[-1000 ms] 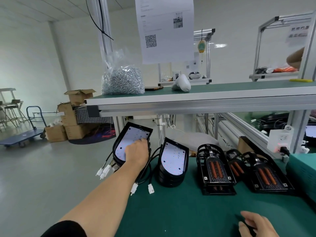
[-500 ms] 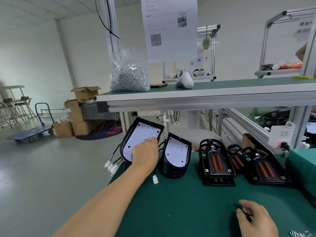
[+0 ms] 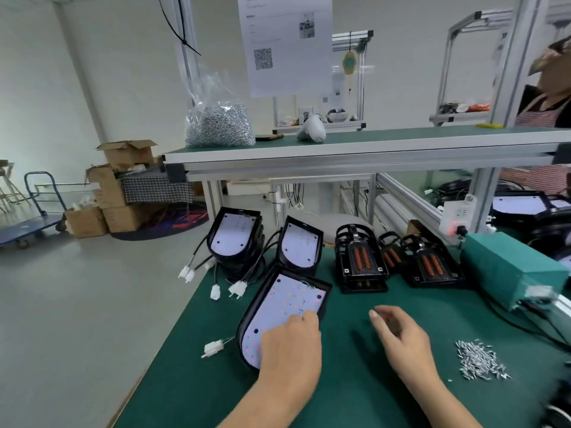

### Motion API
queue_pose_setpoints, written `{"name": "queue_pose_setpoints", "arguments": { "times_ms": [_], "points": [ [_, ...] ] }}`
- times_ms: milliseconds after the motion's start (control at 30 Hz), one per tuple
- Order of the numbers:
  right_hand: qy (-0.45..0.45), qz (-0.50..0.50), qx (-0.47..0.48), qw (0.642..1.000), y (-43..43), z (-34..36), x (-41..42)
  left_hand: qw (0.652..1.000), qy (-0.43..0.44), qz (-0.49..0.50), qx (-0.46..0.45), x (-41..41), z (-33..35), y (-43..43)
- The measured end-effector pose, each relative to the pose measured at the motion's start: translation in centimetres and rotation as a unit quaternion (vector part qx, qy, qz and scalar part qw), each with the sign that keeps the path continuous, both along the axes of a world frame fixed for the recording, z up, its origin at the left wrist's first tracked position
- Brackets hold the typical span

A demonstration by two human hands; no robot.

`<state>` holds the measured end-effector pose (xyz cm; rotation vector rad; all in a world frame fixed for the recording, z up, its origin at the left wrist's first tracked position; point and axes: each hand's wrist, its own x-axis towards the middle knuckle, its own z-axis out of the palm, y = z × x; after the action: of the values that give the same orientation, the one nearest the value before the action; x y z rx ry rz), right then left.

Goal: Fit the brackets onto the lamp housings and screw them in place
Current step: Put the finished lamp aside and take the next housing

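Hanging sheet (image 3: 285,72): print unreadable

- Near lamp housing (image 3: 287,307): black shell, white LED board speckled with pink, orange and dark dots.
- Stacked lamp housings (image 3: 234,234): black, with white boards carrying a few dark dots.
- Brackets (image 3: 360,261): black, with two orange-red strips down the middle.
- Connectors (image 3: 213,347): white, on black wires.
- Bench mat (image 3: 340,381): dark green.
- Loose screws (image 3: 479,361): silver.
- Bag of screws (image 3: 221,125): clear plastic, silver contents.
- Box (image 3: 506,273) at the right: green.
- Cloth (image 3: 157,188): black with a white grid check.
- Cardboard boxes (image 3: 123,193): brown.
- Trolley (image 3: 27,223): blue.
- Hanging sheet (image 3: 284,44): white, with a black QR code.
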<state>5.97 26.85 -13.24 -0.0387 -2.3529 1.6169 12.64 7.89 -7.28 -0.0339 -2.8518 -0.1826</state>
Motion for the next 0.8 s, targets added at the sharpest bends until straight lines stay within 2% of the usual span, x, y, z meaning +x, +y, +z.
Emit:
{"name": "queue_pose_setpoints", "arguments": {
  "times_ms": [133, 233, 367, 500, 567, 633, 700, 733, 800],
  "points": [
    [-0.079, 0.107, -0.054, 0.99, -1.1, 1.3, 2.7, 0.998, -0.048, -0.008, 0.027, 2.4, -1.8, 3.6],
    [-0.153, 0.15, -0.074, 0.974, -1.1, 1.7, 4.3, 0.996, -0.074, -0.014, 0.041, 3.5, -2.9, 5.7],
    [-0.178, 0.155, -0.107, 0.966, -0.1, 1.3, 5.6, 0.996, -0.08, -0.03, 0.037, 4.7, -3.4, 7.7],
    [-0.185, 0.113, -0.114, 0.97, 0.8, 1.6, 6.0, 0.994, -0.085, -0.052, 0.035, 5.6, -3.5, 9.1],
    [-0.188, 0.098, -0.112, 0.971, 1.3, 1.8, 5.9, 0.995, -0.045, -0.075, 0.049, 6.3, -3.0, 9.3],
    [-0.194, 0.104, -0.109, 0.969, 2.0, 2.1, 5.7, 0.99, 0.052, -0.095, 0.085, 7.1, -2.0, 8.6],
    [-0.201, 0.112, -0.092, 0.969, 2.8, 2.3, 5.6, 0.97, 0.158, -0.088, 0.16, 6.9, -2.0, 6.7],
    [-0.202, 0.113, -0.081, 0.97, 3.1, 2.4, 5.5, 0.962, 0.168, -0.056, 0.207, 6.4, -2.1, 5.5],
    [-0.197, 0.113, -0.063, 0.972, 3.7, 2.5, 5.3, 0.956, 0.121, 0.006, 0.268, 5.1, -2.6, 2.9]
  ]
}}
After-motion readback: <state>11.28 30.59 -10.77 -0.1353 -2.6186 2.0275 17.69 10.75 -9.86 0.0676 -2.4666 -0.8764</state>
